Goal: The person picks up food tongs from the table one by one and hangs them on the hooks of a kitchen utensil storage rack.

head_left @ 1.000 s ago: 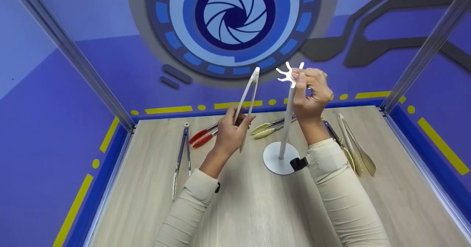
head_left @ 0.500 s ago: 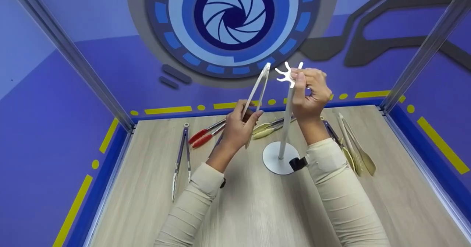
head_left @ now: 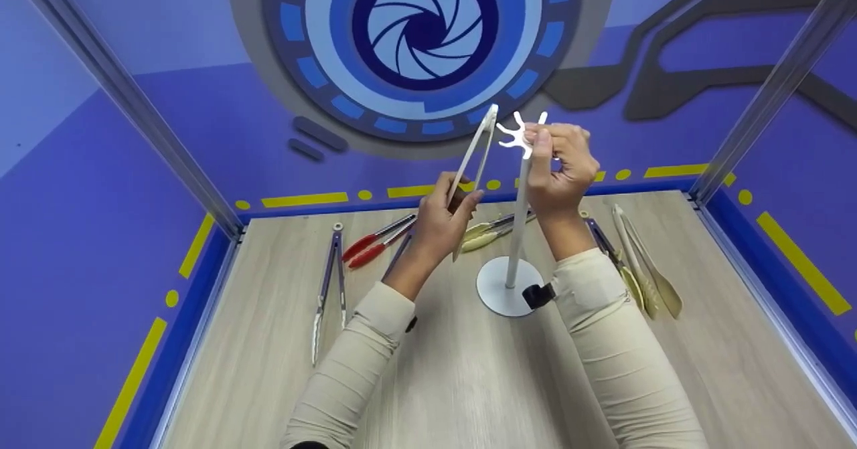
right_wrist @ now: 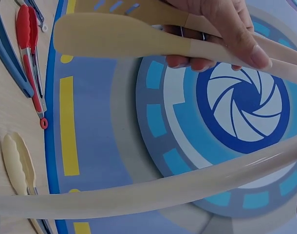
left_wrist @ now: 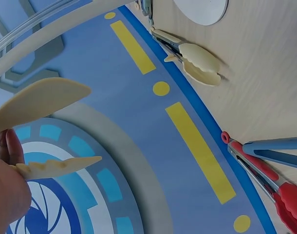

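Observation:
My left hand point(head_left: 444, 225) grips beige kitchen tongs point(head_left: 473, 149) by their arms, hinge end up and broad heads down. The hinge end is close to the left of the hooks point(head_left: 517, 136) on top of a white stand; whether they touch I cannot tell. With thumb and fingers, my right hand point(head_left: 566, 171) pinches that hook piece. The stand's pole point(head_left: 517, 215) rises from a round base point(head_left: 492, 288) on the table. In the right wrist view, one tongs head point(right_wrist: 119, 34) is flat and the other slotted.
Purple-grey tongs point(head_left: 328, 268) lie at the left, red-tipped tongs point(head_left: 365, 257) beside them. Pale yellow tongs point(head_left: 483, 240) lie behind the stand. At the right are dark-handled tongs point(head_left: 606, 245) and beige tongs point(head_left: 663, 288). A blue-purple wall point(head_left: 201, 121) closes the back.
My left hand has moved right and slightly up, bringing the tongs' hinge end from well left of the hooks to close beside them. The right hand has kept its hold on the stand top.

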`<state>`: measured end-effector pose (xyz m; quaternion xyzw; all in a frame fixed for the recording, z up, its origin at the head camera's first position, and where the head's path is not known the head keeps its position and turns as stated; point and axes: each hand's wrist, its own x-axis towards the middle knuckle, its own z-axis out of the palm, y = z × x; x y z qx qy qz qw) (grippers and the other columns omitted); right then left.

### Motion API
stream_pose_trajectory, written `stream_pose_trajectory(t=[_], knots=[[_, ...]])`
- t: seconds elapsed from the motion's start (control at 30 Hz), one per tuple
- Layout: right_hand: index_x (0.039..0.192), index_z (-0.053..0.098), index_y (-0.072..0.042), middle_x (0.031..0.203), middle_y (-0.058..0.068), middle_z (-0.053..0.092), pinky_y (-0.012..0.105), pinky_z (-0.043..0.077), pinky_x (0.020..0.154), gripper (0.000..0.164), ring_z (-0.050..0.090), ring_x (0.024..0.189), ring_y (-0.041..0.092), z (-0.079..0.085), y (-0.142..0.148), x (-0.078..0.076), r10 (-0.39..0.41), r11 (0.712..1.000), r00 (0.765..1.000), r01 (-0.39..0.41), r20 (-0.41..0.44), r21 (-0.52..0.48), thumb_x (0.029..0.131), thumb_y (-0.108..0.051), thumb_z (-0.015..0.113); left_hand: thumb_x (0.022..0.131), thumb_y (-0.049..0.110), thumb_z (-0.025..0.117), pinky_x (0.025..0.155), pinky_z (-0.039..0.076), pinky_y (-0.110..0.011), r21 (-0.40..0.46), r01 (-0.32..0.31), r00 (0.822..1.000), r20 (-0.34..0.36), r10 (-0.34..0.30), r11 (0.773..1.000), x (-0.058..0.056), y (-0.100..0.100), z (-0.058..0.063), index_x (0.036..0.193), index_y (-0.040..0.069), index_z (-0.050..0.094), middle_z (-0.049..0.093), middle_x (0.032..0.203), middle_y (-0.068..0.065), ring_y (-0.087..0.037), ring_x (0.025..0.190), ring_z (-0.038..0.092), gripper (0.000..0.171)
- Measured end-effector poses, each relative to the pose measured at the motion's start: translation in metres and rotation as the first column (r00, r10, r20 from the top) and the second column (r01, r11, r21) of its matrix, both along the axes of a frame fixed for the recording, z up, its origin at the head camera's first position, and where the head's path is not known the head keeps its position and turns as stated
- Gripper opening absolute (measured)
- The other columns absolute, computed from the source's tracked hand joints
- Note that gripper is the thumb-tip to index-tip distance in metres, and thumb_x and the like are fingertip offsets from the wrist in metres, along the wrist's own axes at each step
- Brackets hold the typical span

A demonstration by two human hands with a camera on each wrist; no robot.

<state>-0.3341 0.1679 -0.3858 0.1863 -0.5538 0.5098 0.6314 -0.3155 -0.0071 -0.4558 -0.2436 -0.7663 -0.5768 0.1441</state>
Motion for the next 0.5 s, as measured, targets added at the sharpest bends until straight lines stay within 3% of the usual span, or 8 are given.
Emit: stream_pose_trajectory(t=[0.23,0.5], knots=[[0.072,0.077,0.001,0.075,0.020,0.076,0.025,0.044,0.088,0.026,0.068,0.076,0.028,0.0004,-0.0005,0.0001,0.000,1.000,1.000,0.000,0.008,0.005,0.092,-0.003,0.061,0.106,0.027,0.068,0.064,0.056,-0.022,0.018,-0.001,1.000,0.021,0.000,1.000,-0.0008,0.0040,-0.0009,0.125,0.005,0.059,0.073,0.089,-0.017,-0.021,0.075,0.072,0.030],[0.071,0.075,0.003,0.074,0.021,0.075,0.025,0.044,0.087,0.026,0.068,0.075,0.028,0.0015,0.0009,0.0008,0.003,1.000,1.000,-0.003,0.005,0.004,0.092,-0.002,0.060,0.106,0.028,0.068,0.061,0.052,-0.020,0.007,0.010,1.000,0.017,-0.010,1.000,-0.0008,0.0072,-0.0046,0.124,0.007,0.059,0.072,0.086,-0.013,-0.022,0.072,0.069,0.029]])
